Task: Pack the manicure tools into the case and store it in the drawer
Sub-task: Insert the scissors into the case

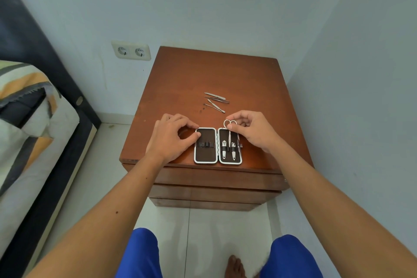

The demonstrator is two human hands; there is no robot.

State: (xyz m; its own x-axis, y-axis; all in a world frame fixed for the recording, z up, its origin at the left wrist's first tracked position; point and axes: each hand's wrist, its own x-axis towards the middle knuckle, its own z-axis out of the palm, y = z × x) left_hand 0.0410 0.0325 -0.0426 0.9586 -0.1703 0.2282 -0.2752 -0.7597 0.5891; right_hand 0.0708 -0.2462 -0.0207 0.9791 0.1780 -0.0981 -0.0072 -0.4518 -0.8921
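**On the wooden nightstand: packing partly done**

On the brown wooden tabletop (225,74) of the nightstand, an open, white-rimmed, dark-lined manicure case (217,145) is laid flat near the front edge. Two silver nail clippers (228,150) are seen already strapped into the case's right half. Between them, a pair of small silver scissors (230,133) is being slid in, its finger loops pinched by the right hand (250,130) at the far end of the case. The case's left rim is steadied by the left hand (173,135), thumb and forefinger closed narrowly against it; the elastic loops in the left half are empty. Beyond the case, well apart from it, a few slim silver tools (216,101) are left loose. Judged from this, roughly half the packing remains, and the case must then be shut. The drawer fronts (216,179) below the case appear closed, so storage is not yet begun.
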